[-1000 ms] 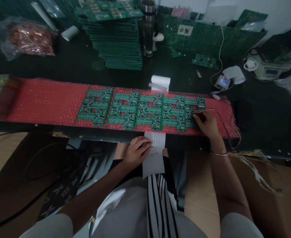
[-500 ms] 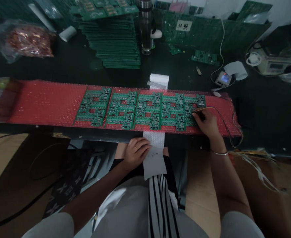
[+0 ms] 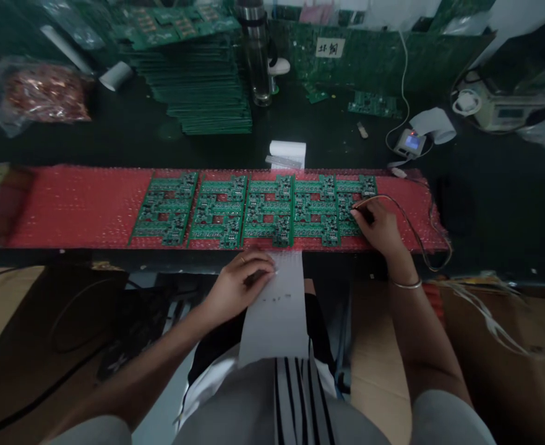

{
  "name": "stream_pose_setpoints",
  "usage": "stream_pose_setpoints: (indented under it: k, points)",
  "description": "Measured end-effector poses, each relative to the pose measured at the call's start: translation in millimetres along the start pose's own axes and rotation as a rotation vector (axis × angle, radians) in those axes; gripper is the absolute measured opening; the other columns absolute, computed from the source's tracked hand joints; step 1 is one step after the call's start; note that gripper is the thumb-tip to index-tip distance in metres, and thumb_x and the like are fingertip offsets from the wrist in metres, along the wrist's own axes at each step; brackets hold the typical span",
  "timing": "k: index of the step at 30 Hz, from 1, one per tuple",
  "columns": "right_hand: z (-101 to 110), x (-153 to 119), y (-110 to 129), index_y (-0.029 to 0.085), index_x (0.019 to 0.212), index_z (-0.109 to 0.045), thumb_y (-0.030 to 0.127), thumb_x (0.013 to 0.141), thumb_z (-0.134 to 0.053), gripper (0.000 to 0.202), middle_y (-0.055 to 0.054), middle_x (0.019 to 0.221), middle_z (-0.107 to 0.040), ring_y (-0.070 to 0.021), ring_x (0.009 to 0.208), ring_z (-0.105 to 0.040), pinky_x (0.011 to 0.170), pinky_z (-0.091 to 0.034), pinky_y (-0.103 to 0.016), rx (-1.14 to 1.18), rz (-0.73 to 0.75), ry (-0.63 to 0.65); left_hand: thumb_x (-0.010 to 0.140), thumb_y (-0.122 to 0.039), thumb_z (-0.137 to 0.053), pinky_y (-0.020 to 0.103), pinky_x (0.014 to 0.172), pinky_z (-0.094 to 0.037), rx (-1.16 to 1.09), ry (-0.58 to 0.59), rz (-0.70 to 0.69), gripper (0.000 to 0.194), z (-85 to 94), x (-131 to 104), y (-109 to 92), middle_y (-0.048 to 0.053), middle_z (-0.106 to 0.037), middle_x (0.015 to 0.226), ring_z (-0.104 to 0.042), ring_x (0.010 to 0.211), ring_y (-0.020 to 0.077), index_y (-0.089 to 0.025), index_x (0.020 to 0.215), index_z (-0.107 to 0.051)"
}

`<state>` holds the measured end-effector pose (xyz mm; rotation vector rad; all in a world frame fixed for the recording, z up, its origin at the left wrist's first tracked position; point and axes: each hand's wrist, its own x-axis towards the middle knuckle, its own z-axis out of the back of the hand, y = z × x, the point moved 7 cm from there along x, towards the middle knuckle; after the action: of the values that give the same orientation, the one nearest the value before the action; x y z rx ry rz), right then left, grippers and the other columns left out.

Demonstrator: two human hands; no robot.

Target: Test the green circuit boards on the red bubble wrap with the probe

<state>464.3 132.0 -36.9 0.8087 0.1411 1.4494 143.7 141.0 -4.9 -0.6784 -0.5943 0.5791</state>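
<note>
My right hand (image 3: pixel 380 230) is closed in a pinch on the end of a thin wire cable (image 3: pixel 409 222), held against the rightmost green circuit board (image 3: pixel 362 185). The cable's tip is hidden by my fingers. Several such boards, one of them a circuit board panel (image 3: pixel 223 210) left of centre, lie in a row on red bubble wrap (image 3: pixel 81 204). My left hand (image 3: pixel 242 281) is at the left edge of a white paper strip (image 3: pixel 276 327) hanging over the table edge. Its thumb and index fingertips press together; a tiny pale bit shows there, too small to name.
Behind the boards lie a white paper roll (image 3: pixel 288 149) and a clear ruler (image 3: pixel 283 162). A tall stack of green boards (image 3: pixel 202 93) and a flask (image 3: pixel 258 62) stand farther back. To the right is a small lit-screen device (image 3: pixel 410 143). A bag of copper-coloured parts (image 3: pixel 47 93) sits left.
The white strip reaches farther down toward my body, and its printed part is no longer visible. My left hand has shifted slightly left. My right hand stays on the same board.
</note>
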Motion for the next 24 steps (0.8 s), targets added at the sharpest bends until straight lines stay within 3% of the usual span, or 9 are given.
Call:
stream_pose_setpoints:
  k: [2,4,9,12,17,24]
  points:
    - [-1,1,0,0.023,0.091,-0.062,0.043,0.094,-0.054,0.022,-0.008,0.090,-0.068,-0.0249,0.085,-0.064,0.078,-0.052,-0.040,0.016,0.007,-0.002,0.093,-0.019,-0.057,0.031,0.087,-0.052,-0.019,0.073,-0.043,0.011,3.4,33,-7,0.004,-0.070,0.100,-0.066,0.096,0.0164,-0.021,0.089,-0.067]
    - [-1,2,-1,0.023,0.089,-0.061,0.042,0.094,-0.055,0.020,-0.008,0.090,-0.068,-0.0240,0.084,-0.064,0.077,-0.053,-0.039,0.037,0.004,-0.006,0.092,-0.018,-0.056,0.032,0.088,-0.051,-0.016,0.213,-0.084,0.014,-4.5,74,-9,0.005,-0.070,0.103,-0.066,0.098,0.0173,-0.020,0.086,-0.068]
    - [-2,4,0,0.024,0.085,-0.059,0.039,0.093,-0.057,0.017,-0.007,0.087,-0.068,-0.0234,0.080,-0.064,0.075,-0.053,-0.039,0.064,0.011,-0.020,0.080,-0.014,-0.062,0.028,0.072,-0.049,-0.004,0.595,-0.117,0.010,-53.9,170,7,0.005,-0.073,0.091,-0.067,0.082,0.0173,-0.016,0.077,-0.071]
    - [-3,4,3,0.024,0.085,-0.058,0.038,0.093,-0.056,0.016,-0.007,0.086,-0.068,-0.0247,0.084,-0.065,0.077,-0.054,-0.041,0.071,0.037,-0.037,0.081,-0.014,-0.062,0.027,0.069,-0.048,-0.044,0.669,-0.117,0.011,-83.1,207,15,0.003,-0.072,0.082,-0.066,0.075,0.0155,-0.016,0.080,-0.073]
    - [1,0,1,0.024,0.093,-0.061,0.041,0.096,-0.051,0.020,-0.009,0.092,-0.070,-0.0248,0.086,-0.067,0.077,-0.055,-0.040,0.077,-0.008,-0.106,0.080,-0.011,-0.064,0.031,0.080,-0.048,0.050,0.526,-0.106,0.010,-108.7,241,23,0.006,-0.071,0.087,-0.065,0.083,0.0182,-0.014,0.078,-0.073]
    - [2,3,2,0.022,0.100,-0.059,0.041,0.101,-0.042,0.025,-0.010,0.099,-0.070,-0.0230,0.092,-0.068,0.083,-0.055,-0.038,0.067,0.009,-0.100,0.079,-0.007,-0.059,0.030,0.087,-0.047,0.178,0.645,-0.131,0.018,-127.5,250,22,0.004,-0.071,0.089,-0.064,0.090,0.0183,-0.017,0.081,-0.074]
